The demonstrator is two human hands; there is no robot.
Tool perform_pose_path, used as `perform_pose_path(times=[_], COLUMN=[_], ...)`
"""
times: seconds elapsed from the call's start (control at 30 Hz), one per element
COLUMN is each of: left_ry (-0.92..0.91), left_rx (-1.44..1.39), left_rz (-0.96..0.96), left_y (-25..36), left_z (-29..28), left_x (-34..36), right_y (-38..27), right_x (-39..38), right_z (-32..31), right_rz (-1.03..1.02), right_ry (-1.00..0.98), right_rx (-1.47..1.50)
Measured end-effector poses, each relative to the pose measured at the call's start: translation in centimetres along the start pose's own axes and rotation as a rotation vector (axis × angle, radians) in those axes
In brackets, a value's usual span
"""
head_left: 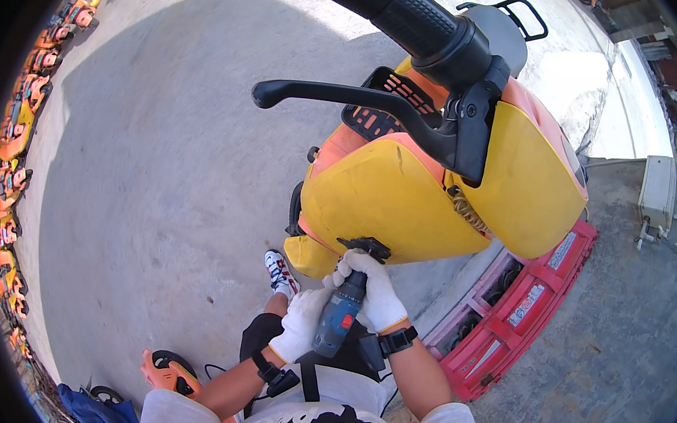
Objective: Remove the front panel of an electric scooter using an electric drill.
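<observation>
A blue cordless drill (336,316) with a black chuck and a red switch points up toward a scooter's yellow body panel (387,203). My left hand (300,324), in a white knit glove, is closed around the drill's handle, which it mostly hides. Also gloved, my right hand (378,288) has its fingers curled together at the drill's nose, against a black fitting (371,250) on the panel's lower edge. What the right fingertips pinch, and the drill's tip, are hidden.
Above the panel stick out a black brake lever (348,95) and a handlebar grip (413,18). A red plastic barrier (496,327) lies at right. An orange scooter part (171,373) sits at lower left. Rows of orange scooters (15,130) line the left edge.
</observation>
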State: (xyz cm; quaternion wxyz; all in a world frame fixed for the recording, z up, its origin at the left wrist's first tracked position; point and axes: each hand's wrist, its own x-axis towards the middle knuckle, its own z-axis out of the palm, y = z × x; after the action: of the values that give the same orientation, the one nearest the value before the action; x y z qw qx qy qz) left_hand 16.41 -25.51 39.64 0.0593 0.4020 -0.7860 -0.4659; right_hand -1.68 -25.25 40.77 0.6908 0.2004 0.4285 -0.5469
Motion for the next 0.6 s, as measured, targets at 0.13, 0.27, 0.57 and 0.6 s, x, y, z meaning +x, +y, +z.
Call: perform_pose_path(times=[0.13, 0.27, 0.57, 0.6], left_ry=[0.056, 0.043, -0.22, -0.17], left_rx=[0.035, 0.014, -1.285, -0.873], left_rz=[-0.001, 0.063, -0.32, -0.053], left_y=[-0.3, 0.9, -4.7, -4.2], left_z=[0.6, 0.4, 10.3, 9.9], left_x=[-0.7, -0.1, -3.0, -3.2], right_y=[0.3, 0.0, -0.3, -0.2], right_x=[-0.1, 0.7, 0.4, 0.5], right_z=[-0.2, -2.0, 3.6, 3.7], right_rz=[0.113, 0.147, 0.092, 0.111], right_ry=[-0.151, -0.091, 0.46, 0.465], right_rx=[0.267, 0.188, -0.305, -0.311])
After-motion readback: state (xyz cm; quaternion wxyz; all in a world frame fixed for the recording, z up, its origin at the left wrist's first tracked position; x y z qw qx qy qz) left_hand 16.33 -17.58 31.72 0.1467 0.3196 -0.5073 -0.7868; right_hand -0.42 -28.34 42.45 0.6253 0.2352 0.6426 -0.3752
